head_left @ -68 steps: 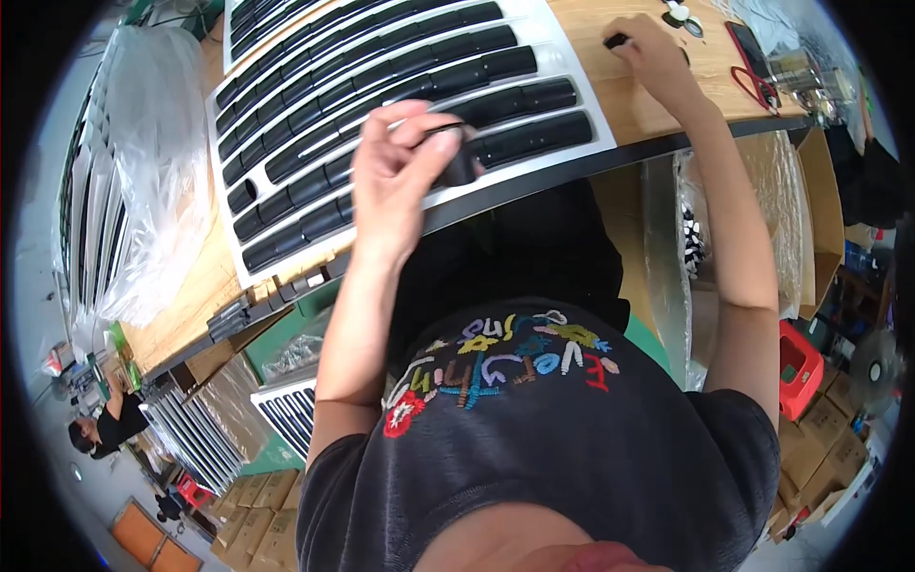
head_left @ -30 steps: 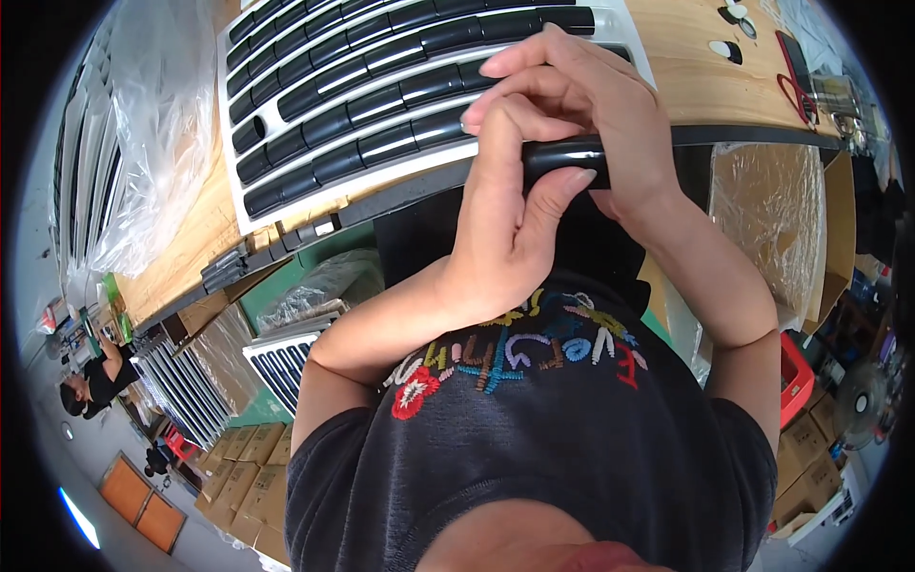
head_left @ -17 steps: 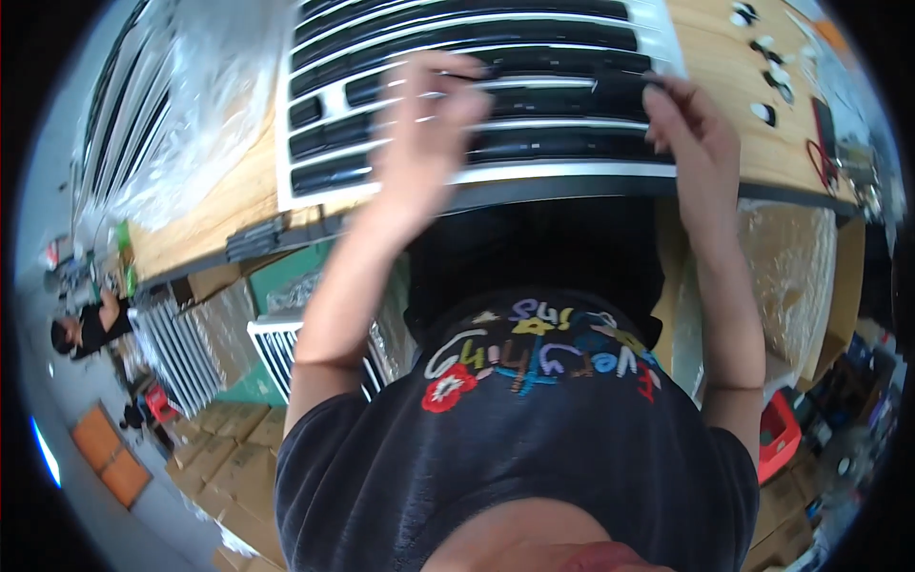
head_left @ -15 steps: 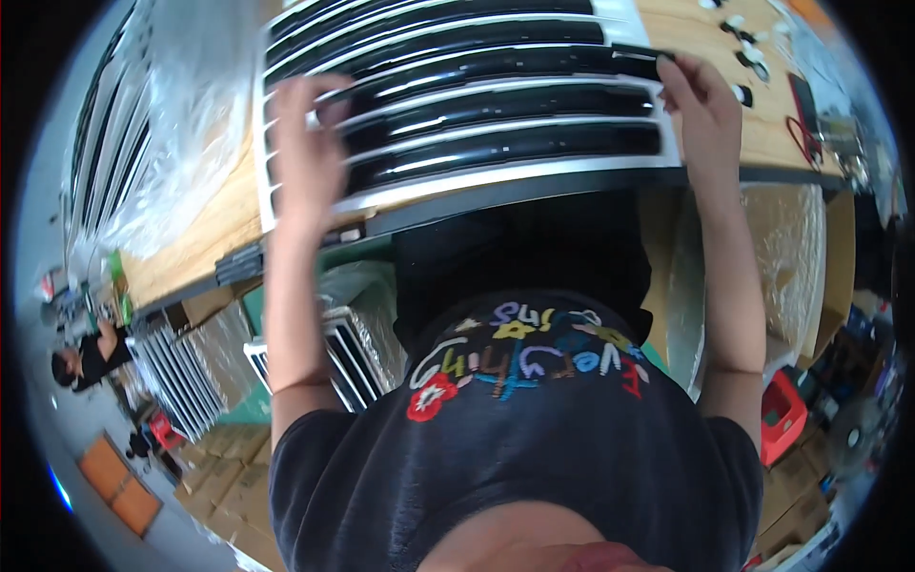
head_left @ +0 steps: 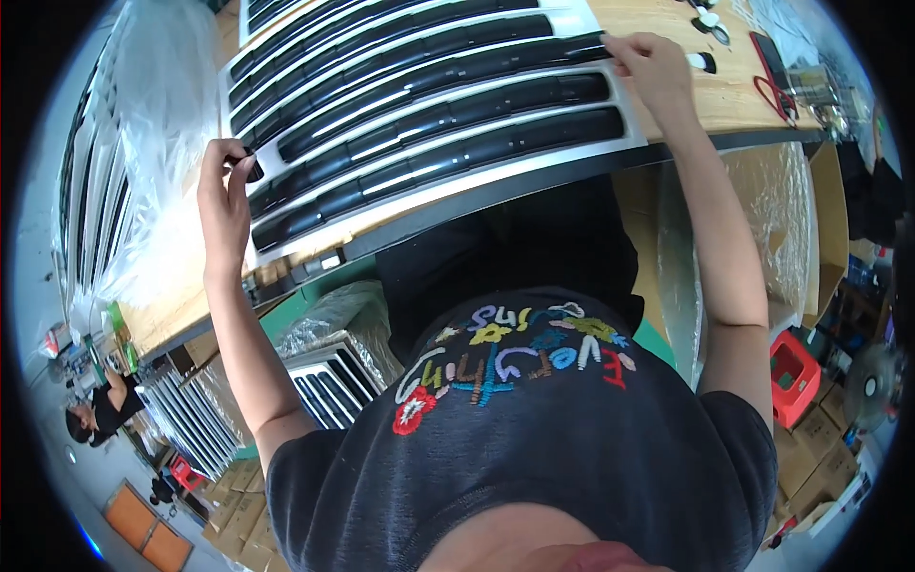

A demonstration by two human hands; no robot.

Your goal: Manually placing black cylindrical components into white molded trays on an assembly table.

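Observation:
Long glossy black curved strips (head_left: 477, 112) lie in rows on a white sheet (head_left: 629, 105) on the bench. My left hand (head_left: 226, 191) is closed at the sheet's left edge, its thumb and fingers pinching a small black piece (head_left: 250, 169) just left of the end of one strip. At the far right end of a middle strip (head_left: 448, 73), my right hand (head_left: 658, 74) is closed, thumb and forefinger gripping the strip's tip. Whether the small piece joins a strip is hard to make out.
Clear plastic film (head_left: 167, 181) covers more strips at the left. Red-handled scissors (head_left: 777, 100) and small black-and-white parts (head_left: 707, 27) lie on the wooden bench at the right. Below stand wrapped stacks, cartons and a red stool (head_left: 793, 379). Another person (head_left: 105, 405) is far left.
My left hand has moved left off the strips to the sheet's left edge and now pinches a small black piece. My right hand stays at the strip's right end. The view has shifted.

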